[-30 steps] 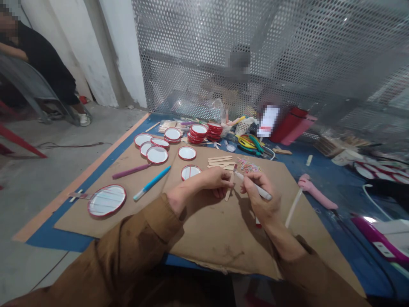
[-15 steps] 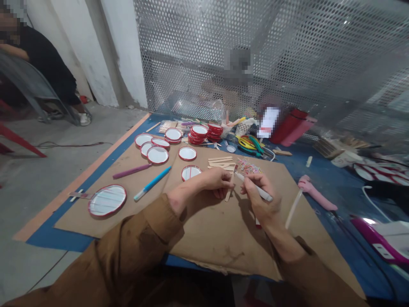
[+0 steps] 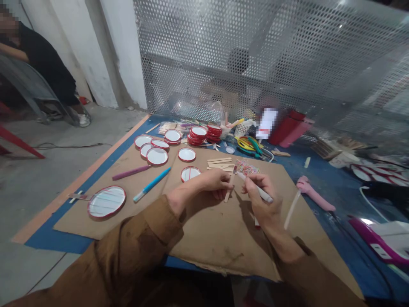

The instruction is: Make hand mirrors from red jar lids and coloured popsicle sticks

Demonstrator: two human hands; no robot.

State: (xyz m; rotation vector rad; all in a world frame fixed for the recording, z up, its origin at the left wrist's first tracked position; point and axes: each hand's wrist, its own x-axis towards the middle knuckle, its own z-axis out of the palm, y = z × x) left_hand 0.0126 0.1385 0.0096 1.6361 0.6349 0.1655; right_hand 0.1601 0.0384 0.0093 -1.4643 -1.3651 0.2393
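My left hand [image 3: 219, 183] pinches a wooden craft stick [image 3: 228, 194] over the cardboard sheet [image 3: 211, 238]. The stick's upper end is coloured dark red. In my right hand [image 3: 263, 196] is a white marker [image 3: 262, 194], its tip close to the coloured end; I cannot tell whether they touch. Beneath the right hand lies a thin thing with a red end [image 3: 257, 224], mostly hidden. Just beyond the left hand are several plain craft sticks [image 3: 220, 161] and a red-rimmed white disc [image 3: 189, 172] with stripes. A heap of small coloured bits [image 3: 247, 167] lies behind the marker.
Red-rimmed discs [image 3: 157, 156], a blue marker [image 3: 152, 184], a purple pen [image 3: 131, 172] and a striped disc with a stick handle [image 3: 107, 202] lie left. Pliers [image 3: 252, 147] are at the back. A pink glue gun [image 3: 316, 194] lies right. A seated person [image 3: 47, 64] is far left.
The marker tip has shifted slightly away from the stick's coloured end, showing more of it. Otherwise the hands keep nearly the same pose, and the view has moved a little.
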